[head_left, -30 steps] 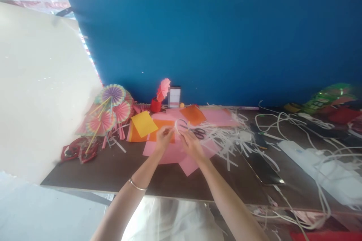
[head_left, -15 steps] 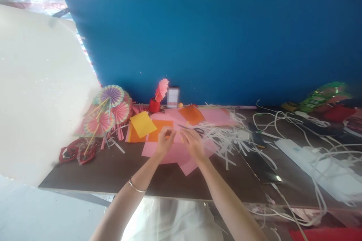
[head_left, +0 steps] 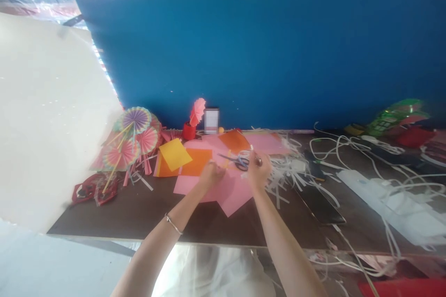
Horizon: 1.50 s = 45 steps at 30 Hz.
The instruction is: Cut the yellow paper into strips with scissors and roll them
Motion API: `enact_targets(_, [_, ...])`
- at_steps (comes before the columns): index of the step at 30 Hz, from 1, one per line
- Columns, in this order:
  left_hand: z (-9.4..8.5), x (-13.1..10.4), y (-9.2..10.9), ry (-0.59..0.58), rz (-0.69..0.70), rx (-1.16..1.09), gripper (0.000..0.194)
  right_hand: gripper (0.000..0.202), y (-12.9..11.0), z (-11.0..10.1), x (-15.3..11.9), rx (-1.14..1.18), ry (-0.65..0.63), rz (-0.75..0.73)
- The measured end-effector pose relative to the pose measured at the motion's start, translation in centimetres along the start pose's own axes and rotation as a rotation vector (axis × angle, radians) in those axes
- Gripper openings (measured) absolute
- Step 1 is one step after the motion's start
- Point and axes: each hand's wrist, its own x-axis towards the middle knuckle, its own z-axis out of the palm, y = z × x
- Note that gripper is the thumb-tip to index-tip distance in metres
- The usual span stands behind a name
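Observation:
My left hand is closed, its fingers curled together over the pink paper. What it pinches, if anything, is hidden. To its right my right hand is closed too, held at the left edge of a heap of white paper strips. A tiny white bit shows at its fingertips, too small to name. Between the hands lies a pair of scissors, handles beside my right hand and blades pointing left. An orange sheet and a yellow square of paper lie left of my left hand.
Folded paper fans crowd the table's left end, near a red clear-wrapped item. A red pot with a pink fan stands at the back. A dark phone, a white power strip and tangled cables occupy the right.
My hands were close together over the pink paper and have moved apart. The right hand went right, beside the scissors, and its fingers curled in. The left hand dropped slightly and closed more tightly.

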Motion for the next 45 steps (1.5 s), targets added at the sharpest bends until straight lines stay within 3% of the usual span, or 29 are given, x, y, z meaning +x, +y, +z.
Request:
enact_targets(3, [0.9, 0.8, 1.0, -0.082, 0.05, 0.219, 0.027, 0.028, -0.2, -0.1, 0.0, -0.011, -0.007, 0.022])
enact_targets(6, [1.7, 1.3, 1.8, -0.139, 0.071, 0.317, 0.018, 0.028, -0.3, -0.1, -0.2, -0.019, -0.04, 0.013])
enact_targets(11, [1.7, 2.1, 1.6, -0.112, 0.066, 0.117, 0.01, 0.025, -0.4, -0.1, -0.3, 0.003, -0.043, -0.027])
enact_targets(16, [-0.7, 3.0, -0.9, -0.082, 0.076, -0.125, 0.015, 0.026, -0.5, -0.1, -0.3, 0.037, -0.053, -0.059])
enact_targets(19, [-2.2, 2.8, -3.3, -0.085, 0.013, -0.338, 0.013, 0.026, -0.7, 0.0, -0.6, 0.065, -0.149, -0.122])
enact_targets(21, [-2.8, 2.3, -4.8, -0.09, -0.198, -0.725, 0.017, 0.025, -0.9, 0.0, -0.9, 0.062, -0.229, -0.182])
enact_targets(24, [-3.6, 1.2, -6.2, -0.096, -0.278, -0.858, 0.025, 0.02, -1.1, 0.2, -1.6, 0.006, -0.35, -0.341])
enact_targets(28, [-4.4, -0.1, -5.9, -0.178, -0.234, -0.954, 0.034, 0.021, -1.3, 0.4, -2.6, -0.055, -0.557, -0.589])
enact_targets(31, [-5.0, -0.7, -4.8, -0.247, -0.178, -1.012, 0.044, 0.025, -1.5, 0.5, -3.0, -0.09, -0.675, -0.686])
enact_targets(35, [-5.4, -1.1, -4.3, -0.351, -0.091, -0.985, 0.048, 0.029, -1.8, 0.5, -3.1, -0.122, -0.787, -0.725])
enact_targets(45, [-5.8, -1.6, -4.0, -0.396, 0.013, -0.863, 0.045, 0.025, -2.5, 0.2, -3.1, -0.137, -0.921, -0.737])
